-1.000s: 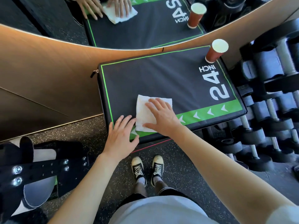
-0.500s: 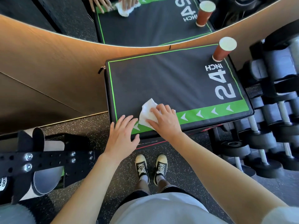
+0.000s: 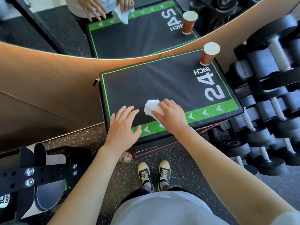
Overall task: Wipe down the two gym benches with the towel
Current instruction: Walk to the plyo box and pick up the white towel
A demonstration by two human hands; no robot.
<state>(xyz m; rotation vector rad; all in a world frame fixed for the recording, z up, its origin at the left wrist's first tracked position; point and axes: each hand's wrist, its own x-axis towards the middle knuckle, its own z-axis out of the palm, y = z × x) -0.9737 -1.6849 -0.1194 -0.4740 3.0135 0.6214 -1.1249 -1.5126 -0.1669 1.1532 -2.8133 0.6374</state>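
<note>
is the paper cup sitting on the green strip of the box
No, the paper cup stands at the far right corner of the padded box on black fabric, while the green strip runs along the near edge.

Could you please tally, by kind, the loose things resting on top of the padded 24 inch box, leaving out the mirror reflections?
White towel, bunched under the right hand: 1
Brown paper cup, upright at the far right corner: 1
Hands on the box: 2, the left hand flat by the near edge, the right gripping the towel
Total: 4
</note>
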